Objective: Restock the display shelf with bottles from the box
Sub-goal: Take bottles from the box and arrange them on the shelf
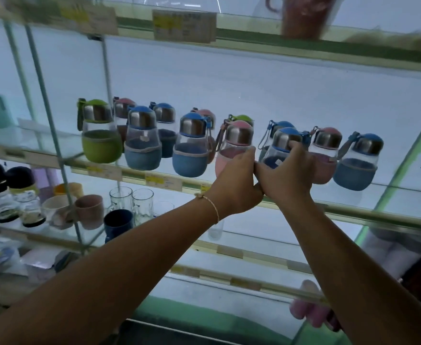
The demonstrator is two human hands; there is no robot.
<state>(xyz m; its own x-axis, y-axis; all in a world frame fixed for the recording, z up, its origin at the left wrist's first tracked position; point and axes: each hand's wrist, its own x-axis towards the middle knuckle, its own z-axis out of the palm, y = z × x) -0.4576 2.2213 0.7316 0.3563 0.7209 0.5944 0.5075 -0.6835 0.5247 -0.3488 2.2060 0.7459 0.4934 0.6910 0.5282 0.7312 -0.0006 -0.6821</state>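
Observation:
Small round bottles with metal caps and coloured sleeves stand in two rows on the glass display shelf (403, 195). My left hand (237, 185) grips a pink-sleeved bottle (237, 140) in the front row. Right beside it, my right hand (289, 175) holds a blue-sleeved bottle (283, 143), fingers curled over its shoulder. The two hands touch each other at the thumbs. A green bottle (100, 135) stands at the left end and a blue one (359, 163) at the right end. The box is not in view.
Glass mugs (132, 202), coloured cups (90, 210) and dark-lidded jars (5, 190) fill the lower left shelf. An upper shelf with price tags (184, 26) runs overhead. A pink bottle (309, 310) lies low at the right. Metal uprights (47, 115) stand at the left.

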